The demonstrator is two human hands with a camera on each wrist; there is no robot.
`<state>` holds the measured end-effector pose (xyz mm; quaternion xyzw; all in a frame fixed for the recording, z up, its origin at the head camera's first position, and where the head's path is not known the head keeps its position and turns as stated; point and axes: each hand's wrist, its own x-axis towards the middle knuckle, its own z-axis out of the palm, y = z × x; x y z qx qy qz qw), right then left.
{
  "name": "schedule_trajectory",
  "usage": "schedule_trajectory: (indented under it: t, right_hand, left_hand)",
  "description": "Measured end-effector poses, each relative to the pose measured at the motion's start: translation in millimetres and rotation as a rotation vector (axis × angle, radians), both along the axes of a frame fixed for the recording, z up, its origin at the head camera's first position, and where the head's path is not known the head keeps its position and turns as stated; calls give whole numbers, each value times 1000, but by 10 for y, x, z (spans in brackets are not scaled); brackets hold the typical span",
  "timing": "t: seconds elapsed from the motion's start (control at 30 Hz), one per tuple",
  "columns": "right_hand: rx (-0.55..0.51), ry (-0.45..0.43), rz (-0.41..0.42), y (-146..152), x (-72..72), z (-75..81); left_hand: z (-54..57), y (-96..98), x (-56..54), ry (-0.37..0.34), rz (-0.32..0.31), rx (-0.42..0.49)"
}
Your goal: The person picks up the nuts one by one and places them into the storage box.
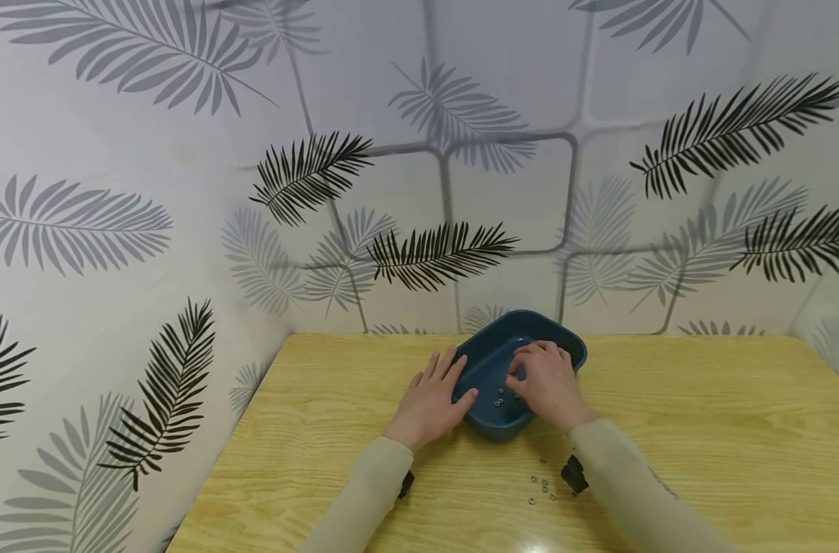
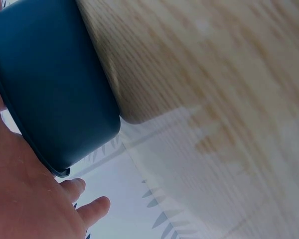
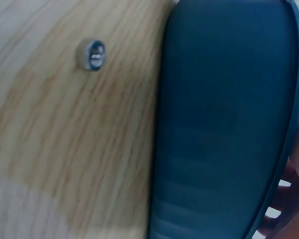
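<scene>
A deep blue plastic tub (image 1: 485, 361) stands near the table's far edge with several small metal nuts (image 1: 499, 402) on its floor. My left hand (image 1: 429, 403) rests on the tub's left side, its fingers spread straight along the rim and its thumb over the near edge. In the left wrist view the tub's smooth outer wall (image 2: 55, 84) lies beside that hand. My right hand (image 1: 547, 380) is bent down over the tub's right side, thumb and forefinger brought close together above the nuts. Whether anything is between those fingertips is hidden.
Several more nuts (image 1: 545, 485) lie scattered on the wooden table (image 1: 724, 430) in front of the tub. One metal nut (image 3: 93, 55) appears close up beside the tub in the right wrist view. A leaf-patterned wall (image 1: 516, 200) rises behind the table.
</scene>
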<state>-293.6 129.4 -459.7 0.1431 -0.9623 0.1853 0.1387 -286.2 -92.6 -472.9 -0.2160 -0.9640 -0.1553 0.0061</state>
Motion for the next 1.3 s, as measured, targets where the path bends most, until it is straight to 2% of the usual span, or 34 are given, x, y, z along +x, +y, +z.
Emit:
schedule_trajectory:
  t: [0.13,0.5,1.3]
  right_hand:
    - [13,-25,13,18,19,-38]
    - [-9,1,25,26,50,-27]
    - [-58,75,113,105,375,114]
  left_hand:
    - [-12,4,-2,-3,1,-2]
    - [13,11,1,-7,1,-11]
    - [-5,8,2,8,6,-17]
